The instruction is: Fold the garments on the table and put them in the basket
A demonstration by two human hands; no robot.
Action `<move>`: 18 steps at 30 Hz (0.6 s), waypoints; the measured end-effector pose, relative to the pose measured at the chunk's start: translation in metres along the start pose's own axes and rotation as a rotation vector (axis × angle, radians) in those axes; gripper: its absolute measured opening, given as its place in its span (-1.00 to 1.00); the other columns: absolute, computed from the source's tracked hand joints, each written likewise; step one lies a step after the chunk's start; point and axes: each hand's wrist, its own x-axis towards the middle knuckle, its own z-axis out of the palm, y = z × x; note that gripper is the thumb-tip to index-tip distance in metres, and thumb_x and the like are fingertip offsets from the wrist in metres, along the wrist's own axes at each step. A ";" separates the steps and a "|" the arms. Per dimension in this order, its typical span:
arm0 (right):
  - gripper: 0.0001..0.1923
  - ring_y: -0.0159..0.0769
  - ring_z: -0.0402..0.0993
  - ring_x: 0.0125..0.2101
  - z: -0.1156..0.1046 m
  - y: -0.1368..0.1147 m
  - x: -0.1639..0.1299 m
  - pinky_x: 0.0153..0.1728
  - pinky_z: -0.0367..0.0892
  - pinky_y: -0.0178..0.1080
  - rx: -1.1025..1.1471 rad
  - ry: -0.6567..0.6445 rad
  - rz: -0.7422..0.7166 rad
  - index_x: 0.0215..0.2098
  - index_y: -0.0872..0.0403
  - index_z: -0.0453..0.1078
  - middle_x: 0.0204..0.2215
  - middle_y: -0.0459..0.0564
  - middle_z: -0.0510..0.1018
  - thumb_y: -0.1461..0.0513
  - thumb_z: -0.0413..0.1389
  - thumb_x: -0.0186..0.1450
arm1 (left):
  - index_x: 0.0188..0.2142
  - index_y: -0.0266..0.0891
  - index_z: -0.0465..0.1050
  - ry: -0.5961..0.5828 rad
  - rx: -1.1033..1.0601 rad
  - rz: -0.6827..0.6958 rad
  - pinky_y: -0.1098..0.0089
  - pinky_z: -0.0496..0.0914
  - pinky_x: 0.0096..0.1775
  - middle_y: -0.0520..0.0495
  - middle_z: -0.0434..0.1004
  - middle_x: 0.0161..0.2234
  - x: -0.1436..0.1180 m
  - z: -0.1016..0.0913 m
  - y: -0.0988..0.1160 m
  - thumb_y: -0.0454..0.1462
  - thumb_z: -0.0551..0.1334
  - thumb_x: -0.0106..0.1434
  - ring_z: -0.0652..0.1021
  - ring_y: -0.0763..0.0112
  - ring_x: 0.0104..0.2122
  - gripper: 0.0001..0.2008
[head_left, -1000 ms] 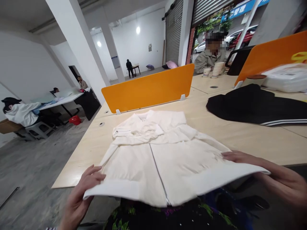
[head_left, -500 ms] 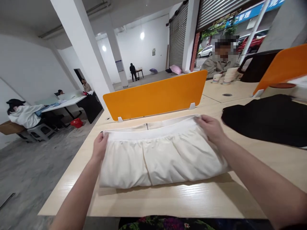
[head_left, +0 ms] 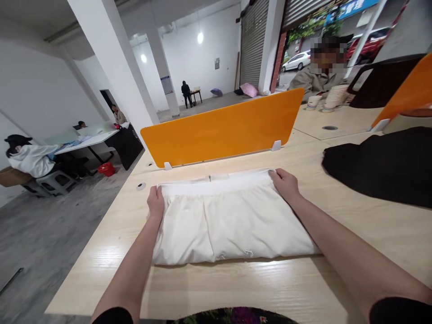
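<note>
White garment (head_left: pixel 232 220), folded double into a long bundle, lying on the pale wooden desk (head_left: pixel 236 288) between both hands, long axis running left to right across the reach. Left hand (head_left: pixel 155 202) pressed on the far left corner, fingers curled down over the edge; right hand (head_left: pixel 285 184) laid on the far right corner, fingers bent over the white hem band. Gripping or merely pressing flat: cannot tell for either. Both hands at the far edge, equally near it, fold nearest the body, forearms stretched out along the two short ends. Just beyond the fingertips, an orange divider panel (head_left: pixel 222 128) standing upright across the desk. Off to the right of the right hand, well apart, a black garment (head_left: pixel 381 164) spread flat. Farther still past the divider, a seated person (head_left: pixel 315 81) beside stacked paper cups (head_left: pixel 334 96).
</note>
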 end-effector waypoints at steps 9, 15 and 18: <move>-0.69 -0.15 0.45 -0.24 -0.007 -0.023 0.012 -0.40 0.22 -0.26 -0.580 -0.410 0.085 -0.28 0.07 0.47 -0.22 0.13 0.56 0.12 -0.06 0.27 | -0.24 -0.24 0.38 -0.246 0.168 0.076 0.33 0.34 -0.22 -0.20 0.53 -0.24 0.005 0.001 0.010 -0.18 0.06 0.32 0.53 0.21 -0.22 -0.79; -0.57 0.00 0.37 0.00 0.002 -0.087 -0.017 -0.03 0.19 0.02 -0.585 -0.310 -0.203 0.05 0.13 0.37 0.04 0.25 0.43 0.16 -0.15 0.35 | 0.05 -0.24 0.30 -0.206 0.136 0.397 0.26 0.25 0.08 -0.21 0.39 0.05 -0.031 -0.029 0.056 -0.19 -0.04 0.37 0.39 0.23 0.06 -0.66; -0.49 0.02 0.08 0.21 0.035 -0.106 -0.055 0.16 -0.15 0.23 -0.487 -0.442 -0.550 0.19 -0.03 0.24 0.22 0.10 0.26 0.00 -0.16 0.36 | 0.16 -0.07 0.25 -0.354 0.169 0.768 0.00 0.02 0.22 -0.09 0.23 0.22 -0.065 -0.011 0.078 -0.03 0.00 0.34 0.17 0.08 0.23 -0.55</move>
